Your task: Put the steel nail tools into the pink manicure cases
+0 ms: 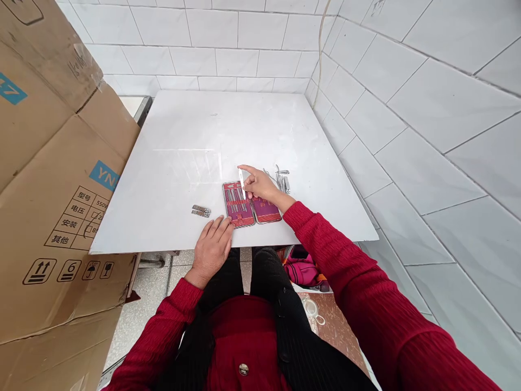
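A manicure case (243,222) lies unfolded near the table's front edge, with a red and purple lining. Several slim metal tools (233,199) sit in its left half under a strap. My right hand (258,184) is above the case, index finger stretched out, pinching a slim silvery manicure tool (241,179) that stands roughly upright; its exact kind is unclear. My left hand (214,241) rests flat, fingers extended, its fingertips at the case's lower left corner. To the left lie nail clippers (201,210). Beyond my right wrist is a group of loose metal clippers and tools (282,176), partly hidden.
The white table (183,125) meets tiled walls (407,136) at the back and right. A large cardboard box (52,179) stands against its left side. Below the front edge are a pink bag or cloth (302,269) and a brown surface (336,320).
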Demonstrator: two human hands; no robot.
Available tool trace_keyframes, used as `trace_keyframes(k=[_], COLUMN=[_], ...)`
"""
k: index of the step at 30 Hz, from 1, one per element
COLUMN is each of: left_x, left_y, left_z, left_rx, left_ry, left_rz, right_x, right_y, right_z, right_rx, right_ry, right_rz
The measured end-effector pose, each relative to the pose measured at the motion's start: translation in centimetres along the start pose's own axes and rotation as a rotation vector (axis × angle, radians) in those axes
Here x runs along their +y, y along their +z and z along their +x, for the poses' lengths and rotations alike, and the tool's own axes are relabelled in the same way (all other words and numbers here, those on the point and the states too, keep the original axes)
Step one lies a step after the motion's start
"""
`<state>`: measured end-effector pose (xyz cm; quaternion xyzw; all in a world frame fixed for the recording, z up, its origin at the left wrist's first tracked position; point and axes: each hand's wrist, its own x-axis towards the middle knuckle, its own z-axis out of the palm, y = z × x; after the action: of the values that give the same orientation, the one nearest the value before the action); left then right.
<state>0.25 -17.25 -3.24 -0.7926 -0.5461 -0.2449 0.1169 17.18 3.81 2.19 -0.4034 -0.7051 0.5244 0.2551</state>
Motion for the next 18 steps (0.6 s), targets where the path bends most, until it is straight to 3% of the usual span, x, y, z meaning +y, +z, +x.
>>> trace_keyframes(k=[8, 18], left_x=[0.0, -0.1], left_y=[0.0, -0.1], left_z=[0.0, 0.1], left_rx=[0.004, -0.006], left_ry=[0.001, -0.001], left_rz=[-0.007, -0.014], right_x=[0.5, 1.4], right_y=[-0.2, 0.2], right_z=[0.1, 0.9], right_rx=[0.011, 0.251], right_ry=[-0.038, -0.219], right_rz=[-0.085, -0.483])
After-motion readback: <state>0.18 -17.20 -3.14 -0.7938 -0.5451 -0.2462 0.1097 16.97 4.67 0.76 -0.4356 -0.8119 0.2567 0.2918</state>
